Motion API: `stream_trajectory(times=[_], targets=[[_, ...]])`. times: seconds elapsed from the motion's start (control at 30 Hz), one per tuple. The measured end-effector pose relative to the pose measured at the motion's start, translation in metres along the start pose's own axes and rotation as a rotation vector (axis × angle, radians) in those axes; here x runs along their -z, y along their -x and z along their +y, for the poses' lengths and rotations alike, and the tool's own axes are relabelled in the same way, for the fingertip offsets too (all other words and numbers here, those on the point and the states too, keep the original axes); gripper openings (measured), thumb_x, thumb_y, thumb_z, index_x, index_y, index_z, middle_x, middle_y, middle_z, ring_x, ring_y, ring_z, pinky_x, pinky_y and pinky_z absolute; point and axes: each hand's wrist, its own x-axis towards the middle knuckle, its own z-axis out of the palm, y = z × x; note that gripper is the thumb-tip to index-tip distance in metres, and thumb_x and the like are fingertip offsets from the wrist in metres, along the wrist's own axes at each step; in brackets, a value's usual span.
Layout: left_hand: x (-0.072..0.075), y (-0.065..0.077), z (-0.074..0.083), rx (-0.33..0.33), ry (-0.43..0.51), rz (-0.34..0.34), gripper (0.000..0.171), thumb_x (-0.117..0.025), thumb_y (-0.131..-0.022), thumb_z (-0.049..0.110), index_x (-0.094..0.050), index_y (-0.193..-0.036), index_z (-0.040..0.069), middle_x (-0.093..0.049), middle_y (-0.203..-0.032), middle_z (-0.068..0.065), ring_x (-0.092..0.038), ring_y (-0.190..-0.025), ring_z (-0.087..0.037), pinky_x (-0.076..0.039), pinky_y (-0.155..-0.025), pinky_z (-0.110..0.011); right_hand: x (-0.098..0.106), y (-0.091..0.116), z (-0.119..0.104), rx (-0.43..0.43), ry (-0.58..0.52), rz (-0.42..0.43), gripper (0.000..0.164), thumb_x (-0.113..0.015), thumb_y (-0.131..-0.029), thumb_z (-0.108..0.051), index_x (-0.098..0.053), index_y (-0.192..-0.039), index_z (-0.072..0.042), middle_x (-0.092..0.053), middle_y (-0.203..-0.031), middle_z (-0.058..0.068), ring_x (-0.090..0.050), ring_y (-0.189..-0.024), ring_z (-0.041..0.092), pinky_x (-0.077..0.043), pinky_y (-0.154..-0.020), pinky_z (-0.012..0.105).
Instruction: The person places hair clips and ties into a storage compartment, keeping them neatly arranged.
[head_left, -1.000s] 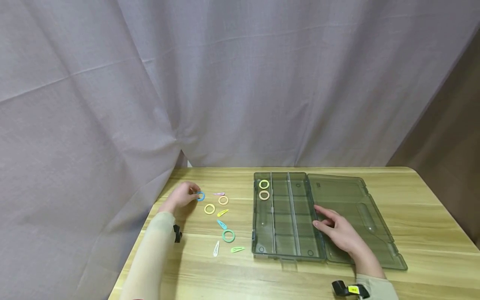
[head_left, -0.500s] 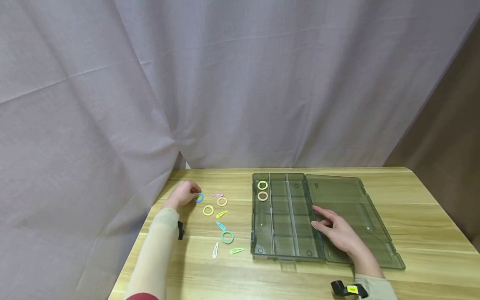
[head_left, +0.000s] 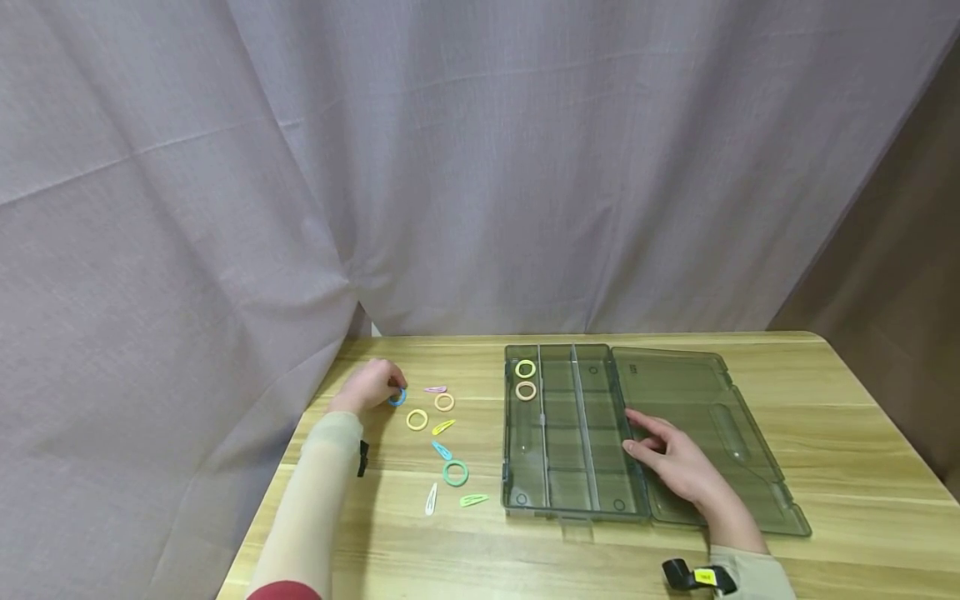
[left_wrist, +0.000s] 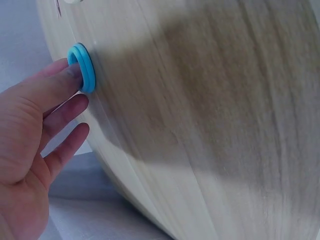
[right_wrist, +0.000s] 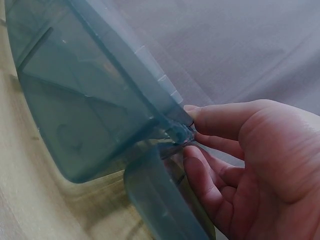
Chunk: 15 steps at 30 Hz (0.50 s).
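In the head view my left hand (head_left: 369, 387) is at the table's left side, pinching a blue hair tie (head_left: 399, 397). In the left wrist view the thumb passes into the loop of this hair tie (left_wrist: 87, 70), and the other fingers are behind it or spread below. My right hand (head_left: 678, 462) holds the hinge-side rim of a clear grey-green divided box (head_left: 562, 492) by thumb and fingers. From the right wrist this box (right_wrist: 80, 110) shows the thumb on its edge. A yellow hair tie (head_left: 526, 361) and a peach one (head_left: 526, 398) lie in its left compartment.
Between left hand and box lie a yellow hair tie (head_left: 417, 428), a peach one (head_left: 445, 410) and a green one (head_left: 455, 484). Snap clips are scattered among them, including a white clip (head_left: 431, 500) and a lime clip (head_left: 473, 501). The box's lid (head_left: 675, 375) lies folded out rightward.
My left hand has shifted slightly right, its fingers closing further over the blue hair tie. The right hand stays at the box's rim. The whole view has shifted a little.
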Motion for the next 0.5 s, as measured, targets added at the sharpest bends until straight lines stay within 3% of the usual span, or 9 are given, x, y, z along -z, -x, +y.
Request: stream_trajectory(times=[0.17, 0.33, 0.5], targets=[[-0.001, -0.0016, 0.0007, -0.008, -0.036, -0.002, 0.01, -0.083, -0.09, 0.004, -0.084, -0.097, 0.011, -0.08, -0.097, 0.001, -0.074, -0.092, -0.019, -0.061, -0.087, -0.045, 0.0, 0.0004, -0.0001, 0.001, -0.006, 0.005, 0.068, -0.071, -0.105, -0.032, -0.045, -0.161, -0.004, -0.056, -0.147, 0.021, -0.063, -0.111, 0.023, -0.05, -0.093, 0.043], [-0.0014, -0.0028, 0.0007, 0.034, -0.034, -0.029, 0.01, -0.083, -0.092, 0.005, -0.084, -0.097, 0.013, -0.079, -0.098, 0.003, -0.073, -0.091, -0.016, -0.061, -0.086, -0.039, -0.0002, 0.0, -0.0003, 0.015, -0.018, 0.004, 0.067, -0.071, -0.105, -0.031, -0.045, -0.161, -0.002, -0.053, -0.152, 0.023, -0.063, -0.11, 0.023, -0.051, -0.089, 0.035], [0.0009, -0.0033, 0.0, 0.015, -0.03, -0.032, 0.012, -0.082, -0.091, 0.002, -0.084, -0.096, 0.012, -0.079, -0.099, 0.002, -0.073, -0.091, -0.017, -0.061, -0.085, -0.039, 0.0, -0.0001, -0.0013, 0.02, -0.018, 0.007, 0.067, -0.071, -0.105, -0.03, -0.045, -0.16, -0.002, -0.054, -0.15, 0.023, -0.063, -0.11, 0.023, -0.051, -0.088, 0.034]])
